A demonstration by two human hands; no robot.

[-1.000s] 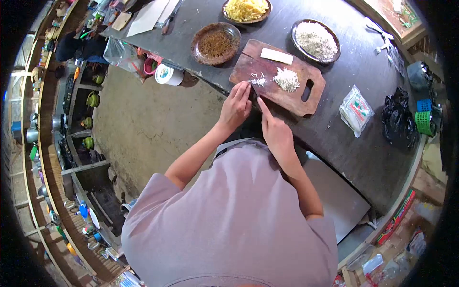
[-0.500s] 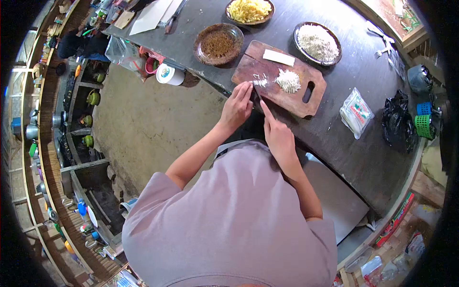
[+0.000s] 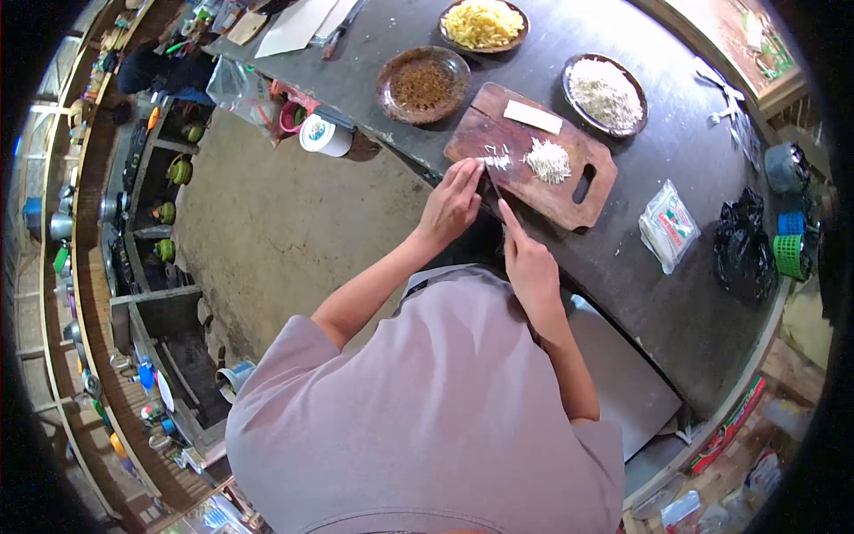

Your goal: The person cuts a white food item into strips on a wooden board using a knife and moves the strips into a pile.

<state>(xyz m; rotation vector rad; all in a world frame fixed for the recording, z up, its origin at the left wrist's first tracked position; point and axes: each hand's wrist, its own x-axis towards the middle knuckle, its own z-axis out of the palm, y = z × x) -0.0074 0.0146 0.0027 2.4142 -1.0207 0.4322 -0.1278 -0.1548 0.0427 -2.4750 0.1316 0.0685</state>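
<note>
My left hand [image 3: 451, 200] is at the near left edge of the wooden cutting board [image 3: 476, 125], its fingers bunched over a white food piece that they mostly hide. Held in my right hand [image 3: 532, 267] is a knife [image 3: 493, 187], index finger stretched along it and the dark blade close beside my left fingertips. Thin white strips [image 3: 496, 158] lie just past the blade. Farther right on the board is a heap of finely cut white sticks [image 3: 548, 161]. A whole white slab [image 3: 533, 117] rests near the board's far edge.
Behind the board stand a brown plate [image 3: 422, 85], a bowl of yellow pieces [image 3: 482, 24] and a bowl of whitish shreds [image 3: 606, 94]. To the right lie a white printed packet [image 3: 668, 227], a black plastic bag [image 3: 744, 245] and forks [image 3: 731, 109]. A white bucket [image 3: 324, 135] is beyond the table's left edge.
The whole view has shifted slightly, so table and board appear a little lower and to the right. Both hands stay at the board's near edge, with the knife still in my right hand.
</note>
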